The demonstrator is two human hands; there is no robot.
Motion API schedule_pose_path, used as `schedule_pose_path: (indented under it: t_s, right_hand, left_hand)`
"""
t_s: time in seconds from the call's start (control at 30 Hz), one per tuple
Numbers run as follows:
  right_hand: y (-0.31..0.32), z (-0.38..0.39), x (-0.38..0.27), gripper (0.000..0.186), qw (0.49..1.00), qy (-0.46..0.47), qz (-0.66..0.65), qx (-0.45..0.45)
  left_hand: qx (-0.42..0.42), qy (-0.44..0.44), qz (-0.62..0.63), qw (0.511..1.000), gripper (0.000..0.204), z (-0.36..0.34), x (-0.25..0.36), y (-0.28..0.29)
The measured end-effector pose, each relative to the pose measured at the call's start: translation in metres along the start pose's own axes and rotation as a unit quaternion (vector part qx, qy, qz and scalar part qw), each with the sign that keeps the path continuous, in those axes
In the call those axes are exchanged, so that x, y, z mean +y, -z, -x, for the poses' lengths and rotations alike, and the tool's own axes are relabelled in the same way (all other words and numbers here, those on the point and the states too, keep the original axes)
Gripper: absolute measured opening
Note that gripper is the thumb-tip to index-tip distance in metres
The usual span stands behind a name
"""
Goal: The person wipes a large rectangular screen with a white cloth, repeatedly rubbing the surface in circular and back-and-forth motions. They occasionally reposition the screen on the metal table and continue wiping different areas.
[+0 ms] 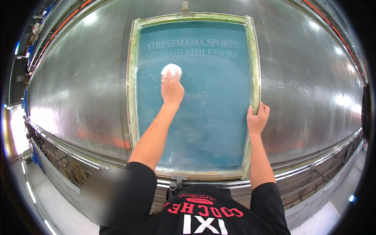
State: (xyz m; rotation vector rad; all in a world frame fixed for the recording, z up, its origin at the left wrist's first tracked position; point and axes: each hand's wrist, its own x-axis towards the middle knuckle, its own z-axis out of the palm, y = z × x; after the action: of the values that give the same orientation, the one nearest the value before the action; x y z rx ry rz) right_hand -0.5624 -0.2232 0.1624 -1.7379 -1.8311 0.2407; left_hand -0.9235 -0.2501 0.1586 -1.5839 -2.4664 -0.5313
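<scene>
A large printing screen with teal mesh (211, 117) and a pale green frame (132, 98) stands against a shiny metal wash surface. My left hand (172, 89) presses a white wad of cloth (171, 70) onto the upper left of the mesh, below faint pale lettering. My right hand (257, 118) grips the frame's right edge at about mid height. Both forearms reach up from the lower edge, in black short sleeves.
The curved metal back wall (78, 86) spreads to both sides of the screen. A metal ledge with rails (313, 164) runs along the front. A clamp (176, 183) sits under the frame's bottom edge. Pale floor (47, 199) lies at lower left.
</scene>
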Motion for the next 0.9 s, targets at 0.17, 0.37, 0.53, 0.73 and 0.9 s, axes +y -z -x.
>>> schedule_pose_path:
  t_s: [0.17,0.37,0.53,0.73,0.9]
  right_hand:
    - [0.008,0.001,-0.003,0.040,1.000,-0.018,0.003,0.004]
    - [0.009,-0.001,-0.002,0.038,0.999,-0.027,-0.017,-0.002]
    - [0.007,-0.001,0.000,0.037,0.998,-0.003,-0.062,0.013]
    - [0.003,0.000,0.007,0.038,0.999,-0.014,-0.053,0.006]
    - [0.008,-0.001,0.007,0.037,0.998,-0.019,-0.057,0.004]
  left_hand:
    - [-0.091,-0.186,0.119,0.971,0.037,-0.003,0.049,-0.008]
    - [-0.105,-0.315,0.262,0.906,0.038,0.040,0.142,-0.023]
    - [-0.084,-0.147,0.108,0.980,0.036,-0.008,0.153,-0.038]
    - [-0.199,-0.367,0.249,0.874,0.046,0.155,0.142,0.022]
    - [-0.239,-0.403,0.245,0.849,0.042,0.131,0.107,0.047]
